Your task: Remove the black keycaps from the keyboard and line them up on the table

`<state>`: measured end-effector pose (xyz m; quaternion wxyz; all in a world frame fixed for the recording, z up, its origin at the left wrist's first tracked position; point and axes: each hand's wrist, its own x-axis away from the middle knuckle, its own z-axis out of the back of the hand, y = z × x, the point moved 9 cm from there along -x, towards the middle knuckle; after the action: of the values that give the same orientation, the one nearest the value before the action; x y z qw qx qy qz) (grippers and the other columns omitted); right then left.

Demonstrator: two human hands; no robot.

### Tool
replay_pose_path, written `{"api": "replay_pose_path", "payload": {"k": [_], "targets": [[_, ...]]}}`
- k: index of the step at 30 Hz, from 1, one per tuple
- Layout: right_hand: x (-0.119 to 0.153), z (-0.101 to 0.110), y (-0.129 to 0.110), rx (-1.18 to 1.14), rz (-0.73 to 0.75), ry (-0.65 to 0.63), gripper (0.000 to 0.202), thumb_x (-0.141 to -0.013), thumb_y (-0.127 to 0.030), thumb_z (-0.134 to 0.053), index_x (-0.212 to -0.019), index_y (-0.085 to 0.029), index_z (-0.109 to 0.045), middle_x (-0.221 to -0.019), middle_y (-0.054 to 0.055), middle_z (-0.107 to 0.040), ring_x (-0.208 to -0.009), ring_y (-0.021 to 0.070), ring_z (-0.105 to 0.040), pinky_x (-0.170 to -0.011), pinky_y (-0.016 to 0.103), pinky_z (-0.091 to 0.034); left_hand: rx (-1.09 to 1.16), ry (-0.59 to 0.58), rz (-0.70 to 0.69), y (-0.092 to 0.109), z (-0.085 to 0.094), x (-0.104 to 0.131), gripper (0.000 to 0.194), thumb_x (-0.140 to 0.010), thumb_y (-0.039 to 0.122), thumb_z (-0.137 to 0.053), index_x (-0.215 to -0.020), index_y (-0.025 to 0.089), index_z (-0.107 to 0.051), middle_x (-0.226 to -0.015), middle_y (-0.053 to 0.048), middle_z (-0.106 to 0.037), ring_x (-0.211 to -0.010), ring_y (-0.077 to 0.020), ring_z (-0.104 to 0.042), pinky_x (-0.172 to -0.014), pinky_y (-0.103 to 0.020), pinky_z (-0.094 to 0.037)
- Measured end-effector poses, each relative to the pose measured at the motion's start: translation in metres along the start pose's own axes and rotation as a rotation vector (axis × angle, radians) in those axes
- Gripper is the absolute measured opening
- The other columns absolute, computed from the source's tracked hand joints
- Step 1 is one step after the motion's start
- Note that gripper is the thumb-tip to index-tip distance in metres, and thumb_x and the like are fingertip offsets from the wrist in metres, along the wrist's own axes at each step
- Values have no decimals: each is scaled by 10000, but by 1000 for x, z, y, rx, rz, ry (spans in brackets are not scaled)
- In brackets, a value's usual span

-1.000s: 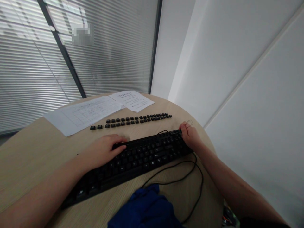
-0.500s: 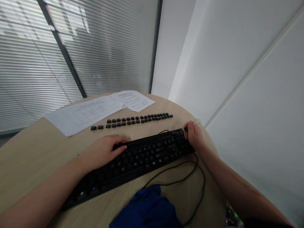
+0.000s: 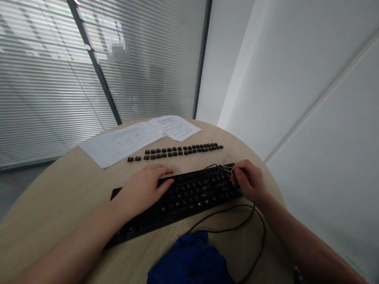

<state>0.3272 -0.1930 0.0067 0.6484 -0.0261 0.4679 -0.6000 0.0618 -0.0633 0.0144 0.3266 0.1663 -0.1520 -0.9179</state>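
Note:
A black keyboard (image 3: 189, 193) lies slantwise on the round wooden table. Across its left part rests my left hand (image 3: 149, 187), thumb on the keys and fingers stretched out near the far edge, apart from the thumb. My right hand (image 3: 248, 179) is closed over the keyboard's right end. Between its fingers is a keycap puller with thin wire loops (image 3: 227, 169), pointing left over the upper right keys; its handle is mostly hidden. Whether the wire touches a key I cannot tell. Behind the keyboard, loose black keycaps (image 3: 180, 152) stand in two rows.
Printed sheets of paper (image 3: 124, 142) lie at the table's far side. A crumpled blue cloth (image 3: 189, 260) is at the near edge, with the black cable (image 3: 237, 228) looping beside it. A white wall (image 3: 310, 98) borders the right, window blinds (image 3: 160, 71) the back.
The view has shifted left, so things appear further right. My right hand has turned and dropped slightly, its puller still in the fingers over the keyboard. My left hand stays on the keyboard.

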Motion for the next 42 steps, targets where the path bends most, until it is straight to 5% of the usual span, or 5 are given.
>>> {"api": "replay_pose_path", "payload": {"k": [5, 12, 31, 37, 42], "targets": [[20, -30, -74, -160, 369, -172, 117, -962, -139, -535, -947, -254, -546, -704, -19, -648, -566, 133, -624, -545, 243, -473, 319, 13, 59, 41, -7, 12, 239, -908, 413, -632, -1009, 221, -732, -926, -47, -757, -832, -225, -678, -784, -362, -539], [33, -48, -111, -104, 604, -191, 283, -902, -61, -495, -1098, -241, -591, -748, -4, -671, -567, 123, -603, -537, 229, -447, 508, -38, 126, 48, -28, 14, 187, -848, 394, -717, -908, 217, -720, -839, -27, -737, -738, -195, -639, -664, -322, -487], [29, -44, -110, -20, 605, -137, 193, -924, -85, -452, -979, -223, -574, -732, 12, -628, -590, 141, -564, -541, 264, -428, 628, -53, 148, 43, -30, 12, 163, -800, 351, -703, -801, 197, -648, -748, -5, -641, -693, -168, -556, -641, -303, -437], [23, -29, -107, 153, 607, 24, 258, -1021, -214, -427, -1153, -190, -648, -1010, 116, -669, -925, 247, -636, -810, 410, -544, 801, -124, 147, 51, -34, 14, 205, -804, 387, -697, -847, 191, -653, -707, 39, -564, -661, -138, -511, -631, -272, -433], [29, -36, -112, 166, 680, 13, 249, -1034, -144, -470, -1231, -196, -614, -885, 51, -681, -752, 168, -639, -651, 284, -531, 821, -200, 133, 60, -44, 17, 238, -788, 410, -721, -872, 189, -690, -711, 45, -554, -659, -133, -501, -604, -257, -409]]}}
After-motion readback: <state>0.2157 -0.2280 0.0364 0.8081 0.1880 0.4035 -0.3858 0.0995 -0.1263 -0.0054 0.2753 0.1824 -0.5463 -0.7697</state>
